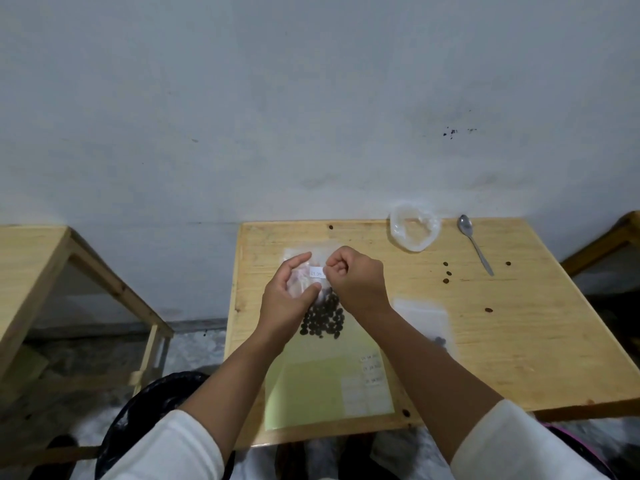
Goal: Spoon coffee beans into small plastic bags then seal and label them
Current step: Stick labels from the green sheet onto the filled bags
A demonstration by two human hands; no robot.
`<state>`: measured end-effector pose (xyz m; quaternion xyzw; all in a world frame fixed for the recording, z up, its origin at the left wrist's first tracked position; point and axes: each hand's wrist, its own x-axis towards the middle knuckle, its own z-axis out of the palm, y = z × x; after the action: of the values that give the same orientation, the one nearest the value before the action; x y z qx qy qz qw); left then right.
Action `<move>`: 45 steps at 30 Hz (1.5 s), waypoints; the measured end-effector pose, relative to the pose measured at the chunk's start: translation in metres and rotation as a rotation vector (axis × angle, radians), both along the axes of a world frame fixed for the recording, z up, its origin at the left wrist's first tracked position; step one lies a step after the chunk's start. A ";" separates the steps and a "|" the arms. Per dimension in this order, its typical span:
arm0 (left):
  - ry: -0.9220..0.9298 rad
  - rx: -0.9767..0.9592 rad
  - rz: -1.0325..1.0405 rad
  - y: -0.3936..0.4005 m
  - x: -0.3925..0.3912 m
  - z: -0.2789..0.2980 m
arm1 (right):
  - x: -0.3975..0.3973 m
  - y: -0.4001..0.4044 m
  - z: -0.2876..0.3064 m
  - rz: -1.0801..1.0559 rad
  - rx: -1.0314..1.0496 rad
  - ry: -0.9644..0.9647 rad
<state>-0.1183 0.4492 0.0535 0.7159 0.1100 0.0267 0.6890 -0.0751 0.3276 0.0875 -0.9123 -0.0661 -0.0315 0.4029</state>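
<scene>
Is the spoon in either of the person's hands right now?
No, the spoon lies on the table near its far right corner, while both hands work on the bag of beans.

Bare room, pale wall, light wooden furniture all around.
A plain grey-white plastered wall (311, 98) fills the upper half, and there's a cluster of small dark specks (452, 132) on it to the right. Front and centre sits a light wooden square table (519, 341), pushed close to the wall. Off to the left, a second light wooden table (34, 265), legs showing. At the right edge, a sliver of another wooden frame (616, 237). Down below, a mottled grey floor (194, 348). Light is dim and even.
</scene>
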 end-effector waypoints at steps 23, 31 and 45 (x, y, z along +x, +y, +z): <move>0.036 0.034 0.240 0.000 0.007 0.012 | -0.015 0.003 -0.025 0.097 -0.277 -0.504; 0.024 0.026 0.206 0.002 0.008 0.014 | -0.017 0.008 -0.026 0.050 -0.255 -0.531; 0.089 0.042 0.252 0.012 0.047 -0.009 | -0.011 -0.011 -0.040 -0.009 0.257 0.171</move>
<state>-0.0715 0.4615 0.0447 0.7110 0.2288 0.0835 0.6597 -0.0862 0.3164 0.0474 -0.8528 -0.0229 0.0365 0.5205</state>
